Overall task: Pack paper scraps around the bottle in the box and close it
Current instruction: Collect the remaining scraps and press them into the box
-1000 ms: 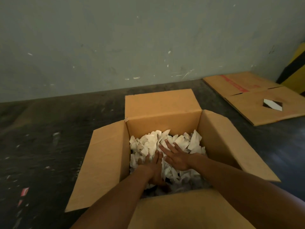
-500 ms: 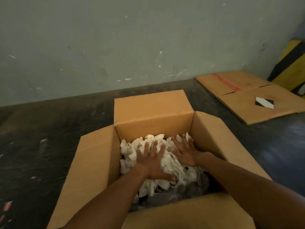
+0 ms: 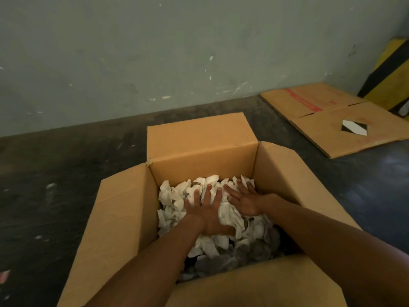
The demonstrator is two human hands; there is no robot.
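Observation:
A brown cardboard box [image 3: 124, 220] stands on the dark floor with all its flaps up. White paper scraps [image 3: 177, 200] fill it in a crumpled heap. My left hand [image 3: 208, 213] lies flat on the heap near the middle, fingers spread. My right hand [image 3: 245, 200] rests flat on the scraps just to its right, close to the box's right wall. Neither hand holds anything. The bottle is hidden under the paper.
A flattened cardboard sheet [image 3: 332, 127] with red tape and a small black-and-white label lies on the floor at the back right. A yellow and black striped post [image 3: 391, 74] stands in the right corner. A grey-green wall [image 3: 155, 52] runs behind the box.
Both hands have slid from the near middle of the heap toward the far side and spread apart, pressing the scraps. The view has shifted slightly to the right.

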